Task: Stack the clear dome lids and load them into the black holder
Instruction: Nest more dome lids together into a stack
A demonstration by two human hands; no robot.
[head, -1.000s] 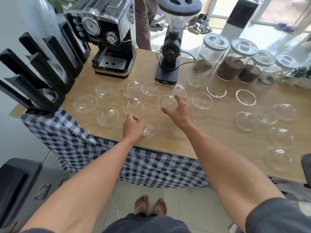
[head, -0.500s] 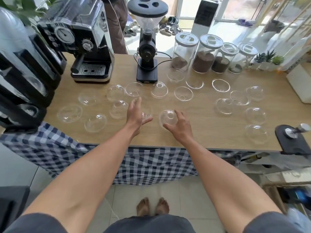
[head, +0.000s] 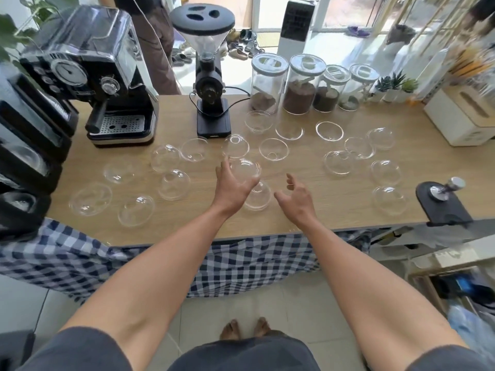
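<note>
Many clear dome lids lie scattered over the wooden counter (head: 334,204), on both sides of the two hands. In the head view, the left hand (head: 232,187) grips one dome lid (head: 245,168) from the side, fingers curled round its near edge, the lid lifted a little and tilted. Directly under and just right of that hand sits another lid (head: 257,196) on the counter, between the two hands. The right hand (head: 296,198) hovers just beside it with fingers spread and loosely bent, holding nothing.

Further left of the left hand lie more lids, among them a near lid (head: 136,210) close to the counter's front edge. Far left, well apart from both hands, stands the black holder (head: 24,167), with clear lids showing inside its slots. Beyond the left hand are an espresso machine (head: 93,73) and a coffee grinder (head: 209,76); beyond the right hand stand storage jars (head: 300,84). Well right of the right hand rests a tamper (head: 444,188) on a black mat.
</note>
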